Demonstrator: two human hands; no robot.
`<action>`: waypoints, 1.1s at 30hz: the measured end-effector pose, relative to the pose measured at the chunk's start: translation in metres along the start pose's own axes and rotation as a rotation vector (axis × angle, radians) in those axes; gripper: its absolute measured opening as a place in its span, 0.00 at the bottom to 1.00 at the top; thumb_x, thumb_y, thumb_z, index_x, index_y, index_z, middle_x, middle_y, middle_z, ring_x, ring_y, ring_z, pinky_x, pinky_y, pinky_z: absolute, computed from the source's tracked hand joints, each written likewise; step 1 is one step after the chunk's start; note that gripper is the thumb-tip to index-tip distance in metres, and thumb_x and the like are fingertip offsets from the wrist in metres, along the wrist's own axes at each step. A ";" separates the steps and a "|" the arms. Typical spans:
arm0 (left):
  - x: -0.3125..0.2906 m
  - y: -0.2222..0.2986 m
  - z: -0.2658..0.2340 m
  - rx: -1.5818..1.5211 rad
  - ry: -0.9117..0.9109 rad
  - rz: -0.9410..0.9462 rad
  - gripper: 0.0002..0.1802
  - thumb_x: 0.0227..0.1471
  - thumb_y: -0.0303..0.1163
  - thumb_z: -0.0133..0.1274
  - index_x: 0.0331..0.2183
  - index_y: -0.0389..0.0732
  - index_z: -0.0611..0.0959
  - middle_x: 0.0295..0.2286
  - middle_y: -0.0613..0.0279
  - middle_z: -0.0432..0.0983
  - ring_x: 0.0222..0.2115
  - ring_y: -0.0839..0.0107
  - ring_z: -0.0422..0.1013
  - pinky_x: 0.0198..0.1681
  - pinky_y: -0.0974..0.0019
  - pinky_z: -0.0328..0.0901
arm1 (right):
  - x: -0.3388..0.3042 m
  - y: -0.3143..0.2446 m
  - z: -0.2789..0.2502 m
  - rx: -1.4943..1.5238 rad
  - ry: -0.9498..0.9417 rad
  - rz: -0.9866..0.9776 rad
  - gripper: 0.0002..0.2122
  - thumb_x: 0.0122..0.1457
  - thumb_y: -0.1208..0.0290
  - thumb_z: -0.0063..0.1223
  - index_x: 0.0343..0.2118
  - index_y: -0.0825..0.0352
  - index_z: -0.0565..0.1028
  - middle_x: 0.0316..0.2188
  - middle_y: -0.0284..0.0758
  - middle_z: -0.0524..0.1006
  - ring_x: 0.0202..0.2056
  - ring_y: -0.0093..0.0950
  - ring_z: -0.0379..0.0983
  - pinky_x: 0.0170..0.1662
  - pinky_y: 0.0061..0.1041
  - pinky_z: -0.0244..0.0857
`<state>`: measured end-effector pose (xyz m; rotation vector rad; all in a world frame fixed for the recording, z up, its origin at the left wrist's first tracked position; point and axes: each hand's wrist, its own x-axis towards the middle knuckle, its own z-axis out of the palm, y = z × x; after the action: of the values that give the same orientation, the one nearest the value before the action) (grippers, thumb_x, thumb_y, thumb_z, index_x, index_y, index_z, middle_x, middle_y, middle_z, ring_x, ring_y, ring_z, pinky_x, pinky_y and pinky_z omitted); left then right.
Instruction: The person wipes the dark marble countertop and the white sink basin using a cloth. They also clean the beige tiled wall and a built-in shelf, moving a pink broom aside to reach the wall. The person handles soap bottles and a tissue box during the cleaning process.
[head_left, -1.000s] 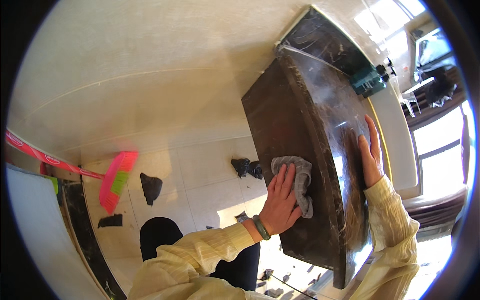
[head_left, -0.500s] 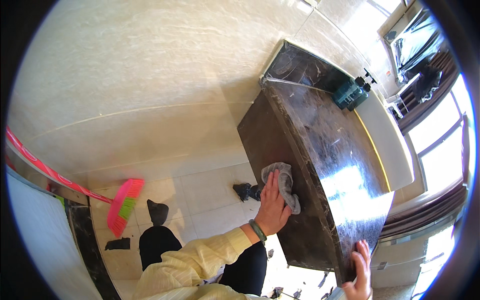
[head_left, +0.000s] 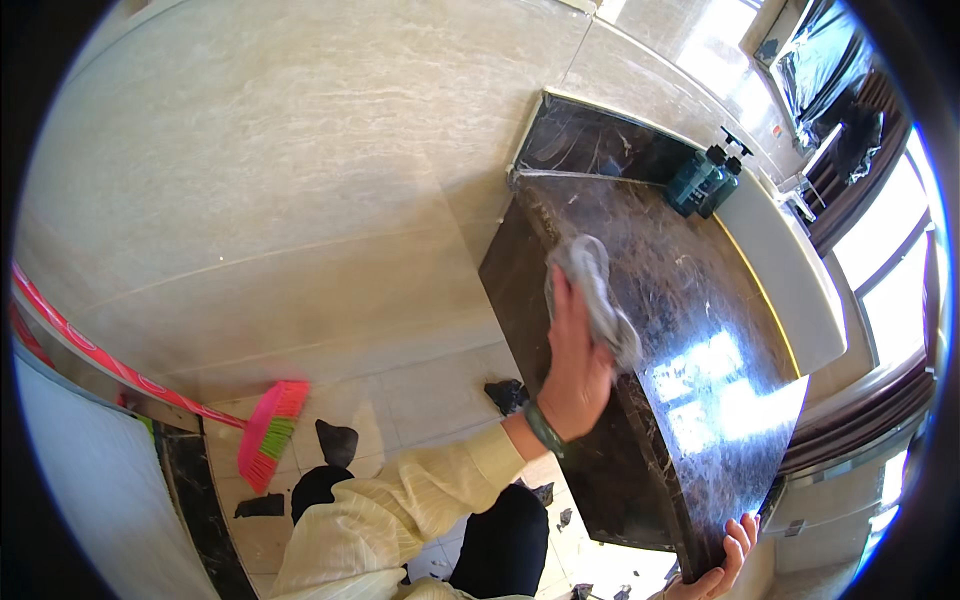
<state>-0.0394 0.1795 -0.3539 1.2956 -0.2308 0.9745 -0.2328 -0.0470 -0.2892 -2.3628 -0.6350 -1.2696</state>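
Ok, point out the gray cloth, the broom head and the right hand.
Gray cloth (head_left: 602,298): head view, on the middle of its folds, beside the fingers.
Broom head (head_left: 277,438): head view, on the green bristles between the pink ones.
Right hand (head_left: 733,562): head view, lower right, on the middle of the hand.

No wording reads clearly: the red broom handle (head_left: 100,357) bears only small, blurred pale markings.

Grey cloth (head_left: 598,290) held at edge of dark marbled counter (head_left: 650,240) by left hand (head_left: 577,385). Right hand (head_left: 731,556) placed at lower corner. Two pump bottles (head_left: 690,185) set near white basin (head_left: 780,275); pink-green broom (head_left: 270,437) seen at left.
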 end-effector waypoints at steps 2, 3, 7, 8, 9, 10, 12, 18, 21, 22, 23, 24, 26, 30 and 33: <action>0.015 -0.017 -0.002 -0.129 -0.058 -0.242 0.29 0.62 0.35 0.28 0.59 0.28 0.49 0.58 0.44 0.48 0.60 0.55 0.47 0.61 0.62 0.42 | -0.003 0.004 -0.005 -0.004 -0.005 -0.005 0.21 0.61 0.60 0.32 0.37 0.77 0.71 0.37 0.51 0.75 0.44 0.52 0.68 0.51 0.52 0.58; 0.035 -0.042 -0.011 -0.076 -0.024 -0.075 0.24 0.60 0.35 0.32 0.53 0.29 0.61 0.52 0.39 0.58 0.53 0.47 0.57 0.56 0.55 0.51 | -0.001 0.003 -0.004 0.005 -0.003 -0.010 0.21 0.61 0.60 0.32 0.37 0.77 0.71 0.37 0.51 0.75 0.44 0.52 0.68 0.51 0.51 0.58; 0.075 -0.117 -0.054 -0.087 -0.019 -0.255 0.29 0.63 0.42 0.26 0.55 0.29 0.60 0.53 0.48 0.61 0.54 0.60 0.57 0.59 0.66 0.47 | 0.005 -0.004 -0.001 0.021 -0.007 -0.020 0.21 0.61 0.60 0.33 0.37 0.76 0.71 0.37 0.51 0.75 0.44 0.51 0.68 0.51 0.51 0.58; 0.075 -0.127 -0.056 0.020 -0.052 -0.183 0.28 0.63 0.40 0.27 0.55 0.29 0.60 0.53 0.46 0.61 0.54 0.57 0.56 0.60 0.64 0.47 | 0.005 -0.003 0.000 0.021 -0.010 -0.006 0.21 0.61 0.60 0.34 0.37 0.76 0.71 0.37 0.51 0.75 0.44 0.51 0.68 0.51 0.50 0.58; 0.065 -0.133 -0.053 0.136 -0.079 -0.138 0.27 0.61 0.38 0.28 0.54 0.27 0.60 0.54 0.43 0.59 0.55 0.54 0.55 0.60 0.60 0.45 | 0.005 -0.002 0.001 0.025 -0.012 0.005 0.21 0.61 0.60 0.34 0.36 0.76 0.72 0.37 0.51 0.75 0.44 0.51 0.68 0.51 0.50 0.58; 0.038 -0.130 -0.042 0.240 -0.110 -0.101 0.26 0.60 0.35 0.29 0.53 0.26 0.61 0.54 0.40 0.58 0.55 0.50 0.53 0.60 0.56 0.43 | 0.005 -0.003 0.001 0.017 -0.019 0.018 0.21 0.61 0.60 0.34 0.36 0.76 0.72 0.37 0.51 0.75 0.44 0.50 0.68 0.51 0.50 0.58; -0.021 -0.116 -0.028 0.467 -0.155 -0.004 0.25 0.57 0.31 0.30 0.52 0.23 0.61 0.54 0.34 0.55 0.56 0.42 0.50 0.60 0.48 0.39 | 0.006 -0.004 0.004 0.037 -0.008 0.012 0.20 0.61 0.60 0.35 0.36 0.76 0.72 0.37 0.50 0.75 0.44 0.50 0.68 0.51 0.49 0.58; -0.082 -0.031 -0.025 0.414 -0.357 0.085 0.25 0.46 0.32 0.42 0.48 0.34 0.70 0.51 0.40 0.60 0.59 0.42 0.45 0.61 0.45 0.39 | 0.003 -0.004 0.002 0.026 0.017 0.022 0.20 0.61 0.61 0.35 0.36 0.76 0.72 0.37 0.50 0.75 0.44 0.49 0.68 0.51 0.49 0.58; -0.033 -0.062 -0.034 0.683 -0.508 0.126 0.22 0.47 0.29 0.40 0.45 0.34 0.71 0.48 0.41 0.62 0.55 0.42 0.52 0.58 0.46 0.45 | 0.002 -0.007 0.001 0.028 0.028 0.029 0.19 0.60 0.61 0.35 0.35 0.76 0.72 0.37 0.50 0.75 0.44 0.48 0.68 0.51 0.48 0.58; -0.011 -0.063 -0.042 0.879 -0.665 0.106 0.21 0.47 0.28 0.39 0.45 0.34 0.71 0.48 0.41 0.62 0.53 0.43 0.54 0.57 0.47 0.47 | 0.001 -0.007 0.000 0.026 0.033 0.033 0.19 0.60 0.62 0.35 0.35 0.77 0.72 0.37 0.50 0.74 0.44 0.48 0.68 0.51 0.48 0.58; 0.015 -0.074 -0.047 0.742 -0.442 0.137 0.21 0.48 0.28 0.39 0.45 0.33 0.71 0.48 0.41 0.62 0.53 0.45 0.55 0.56 0.48 0.49 | 0.003 -0.008 0.002 0.042 0.035 0.028 0.19 0.60 0.62 0.35 0.35 0.77 0.72 0.37 0.50 0.74 0.44 0.48 0.68 0.52 0.48 0.58; 0.028 -0.084 -0.049 0.645 -0.317 0.118 0.21 0.48 0.29 0.39 0.45 0.33 0.71 0.48 0.41 0.62 0.52 0.45 0.55 0.55 0.49 0.49 | 0.004 -0.009 0.003 0.046 0.035 0.026 0.19 0.60 0.62 0.36 0.35 0.77 0.72 0.37 0.50 0.74 0.44 0.48 0.68 0.52 0.48 0.58; 0.045 -0.098 -0.051 0.484 -0.166 0.058 0.21 0.49 0.30 0.40 0.45 0.33 0.71 0.48 0.41 0.62 0.52 0.47 0.56 0.55 0.50 0.50 | 0.005 -0.011 0.002 0.046 0.031 0.035 0.19 0.60 0.62 0.36 0.35 0.77 0.72 0.37 0.50 0.74 0.44 0.48 0.68 0.52 0.48 0.58; 0.010 -0.163 -0.059 0.477 -0.030 0.021 0.21 0.50 0.30 0.40 0.47 0.34 0.69 0.49 0.39 0.60 0.53 0.44 0.55 0.56 0.49 0.49 | 0.006 -0.010 0.004 0.046 0.023 0.032 0.19 0.60 0.62 0.37 0.35 0.78 0.72 0.37 0.50 0.75 0.44 0.48 0.68 0.52 0.48 0.58; -0.020 -0.210 -0.084 0.661 -0.158 0.002 0.21 0.53 0.27 0.37 0.50 0.33 0.67 0.51 0.36 0.58 0.53 0.40 0.54 0.58 0.50 0.49 | 0.006 -0.006 0.002 0.039 0.012 0.033 0.20 0.60 0.61 0.37 0.34 0.78 0.73 0.36 0.50 0.75 0.44 0.48 0.68 0.53 0.47 0.58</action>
<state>0.0682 0.2533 -0.5396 1.9786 -0.0236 0.9870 -0.2321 -0.0402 -0.2847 -2.3227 -0.6086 -1.2452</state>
